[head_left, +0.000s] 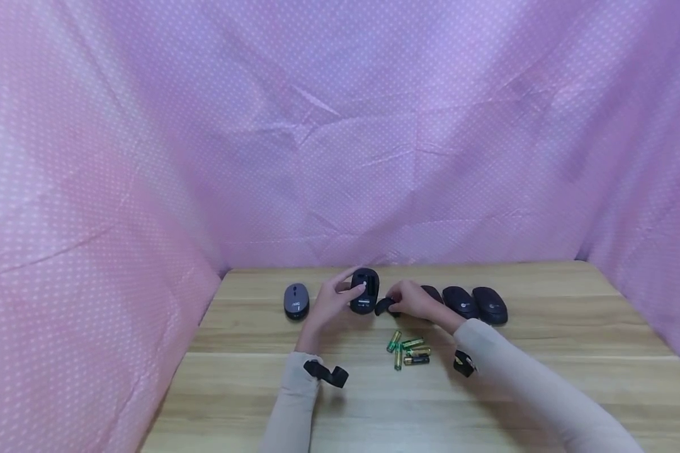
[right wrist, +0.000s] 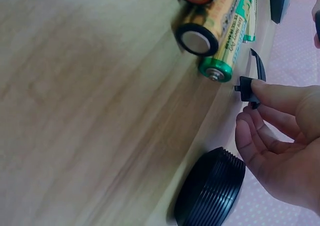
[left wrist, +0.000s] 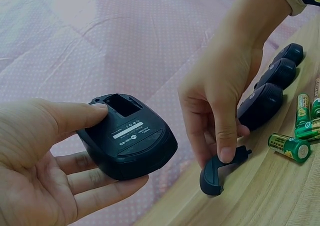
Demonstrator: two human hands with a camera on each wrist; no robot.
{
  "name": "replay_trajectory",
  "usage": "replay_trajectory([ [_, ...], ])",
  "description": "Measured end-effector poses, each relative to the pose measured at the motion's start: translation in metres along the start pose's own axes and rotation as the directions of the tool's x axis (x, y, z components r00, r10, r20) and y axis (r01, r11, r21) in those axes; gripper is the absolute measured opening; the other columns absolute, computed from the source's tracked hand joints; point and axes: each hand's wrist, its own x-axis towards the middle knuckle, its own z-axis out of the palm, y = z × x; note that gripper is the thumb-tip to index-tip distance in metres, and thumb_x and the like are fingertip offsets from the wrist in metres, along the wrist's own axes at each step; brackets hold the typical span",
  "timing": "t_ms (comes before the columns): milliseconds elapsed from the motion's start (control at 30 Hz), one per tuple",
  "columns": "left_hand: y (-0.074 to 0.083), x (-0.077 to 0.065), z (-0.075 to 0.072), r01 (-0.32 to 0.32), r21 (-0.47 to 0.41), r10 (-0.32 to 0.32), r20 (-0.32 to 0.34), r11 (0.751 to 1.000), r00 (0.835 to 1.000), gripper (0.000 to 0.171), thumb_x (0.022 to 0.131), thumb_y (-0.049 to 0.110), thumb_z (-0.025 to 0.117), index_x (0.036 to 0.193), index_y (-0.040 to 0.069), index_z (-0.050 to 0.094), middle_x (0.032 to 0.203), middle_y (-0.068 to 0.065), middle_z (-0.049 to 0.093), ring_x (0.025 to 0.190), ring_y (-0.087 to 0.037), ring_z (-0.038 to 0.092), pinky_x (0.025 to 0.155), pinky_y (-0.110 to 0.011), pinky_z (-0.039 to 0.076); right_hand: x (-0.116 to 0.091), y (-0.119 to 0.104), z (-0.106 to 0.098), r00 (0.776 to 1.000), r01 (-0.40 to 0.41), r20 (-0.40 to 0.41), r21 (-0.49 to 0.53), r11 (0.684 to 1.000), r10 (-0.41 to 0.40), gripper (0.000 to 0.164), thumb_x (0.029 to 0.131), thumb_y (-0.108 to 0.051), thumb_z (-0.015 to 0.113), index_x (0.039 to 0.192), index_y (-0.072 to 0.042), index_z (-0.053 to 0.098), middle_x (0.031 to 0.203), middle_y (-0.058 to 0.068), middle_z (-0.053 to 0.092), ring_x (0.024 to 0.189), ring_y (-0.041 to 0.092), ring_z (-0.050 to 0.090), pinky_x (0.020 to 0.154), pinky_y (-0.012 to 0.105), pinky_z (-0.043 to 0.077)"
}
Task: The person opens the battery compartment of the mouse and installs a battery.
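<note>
My left hand (head_left: 330,303) grips a black computer mouse (left wrist: 131,141) with its underside facing up, thumb on the bottom and fingers beneath. A battery slot (left wrist: 124,105) lies uncovered near one end of that underside. Between thumb and fingers my right hand (head_left: 412,298) pinches a curved black battery cover (left wrist: 214,177) with a small tab, low over the wooden table. Several green and gold batteries (head_left: 412,343) lie in a loose group nearer to me, below the right hand in the head view.
Several black mice (head_left: 460,302) stand in a row on the right, one partly hidden by the right hand. A grey mouse (head_left: 296,301) sits at the left. Pink dotted cloth (head_left: 362,132) hangs behind the table (head_left: 249,390) and along its sides.
</note>
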Motion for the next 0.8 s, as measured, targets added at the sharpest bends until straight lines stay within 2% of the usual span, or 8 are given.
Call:
replay_trajectory([
  [167, 0.003, -0.002, -0.001, 0.011, 0.003, -0.011, 0.015, 1.0, 1.0, 0.051, 0.098, 0.02, 0.069, 0.147, 0.021, 0.056, 0.136, -0.025, 0.063, 0.118, -0.033, 0.066, 0.08, -0.035, 0.062, 0.001, -0.001, 0.001, 0.999, -0.023, 0.028, -0.001, 1.0, 0.023, 0.014, 0.088, -0.003, 0.076, 0.102, 0.002, 0.077, 0.09, 0.008, 0.076, 0.076, 0.011, 0.06, 0.07, 0.027, 0.053],
  [433, 0.008, -0.002, -0.003, 0.02, -0.013, -0.02, 0.015, 1.0, 1.0, 0.051, 0.098, 0.02, 0.069, 0.147, 0.021, 0.056, 0.134, -0.026, 0.064, 0.118, -0.034, 0.066, 0.082, -0.039, 0.063, 0.003, -0.004, 0.001, 0.999, -0.034, 0.01, -0.029, 0.999, 0.035, 0.017, 0.088, -0.003, 0.077, 0.103, 0.003, 0.076, 0.092, 0.011, 0.075, 0.082, 0.016, 0.064, 0.076, 0.034, 0.057],
  [633, 0.008, -0.001, -0.003, 0.031, 0.001, -0.031, -0.001, 1.0, 1.0, 0.051, 0.098, 0.021, 0.069, 0.148, 0.021, 0.056, 0.131, -0.026, 0.065, 0.115, -0.034, 0.068, 0.081, -0.037, 0.062, 0.0, -0.007, -0.005, 1.0, 0.007, 0.009, -0.039, 0.999, -0.007, 0.021, 0.089, -0.005, 0.076, 0.109, 0.004, 0.074, 0.096, 0.013, 0.074, 0.084, 0.017, 0.065, 0.075, 0.034, 0.057],
  [800, 0.008, -0.001, -0.005, 0.03, 0.008, -0.03, -0.001, 1.0, 1.0, 0.051, 0.099, 0.022, 0.069, 0.148, 0.021, 0.055, 0.132, -0.026, 0.065, 0.118, -0.035, 0.066, 0.084, -0.039, 0.061, -0.005, -0.008, -0.01, 0.998, 0.07, 0.002, 0.008, 0.998, -0.07, 0.022, 0.091, -0.004, 0.073, 0.111, 0.004, 0.073, 0.095, 0.011, 0.074, 0.083, 0.016, 0.064, 0.072, 0.03, 0.055],
])
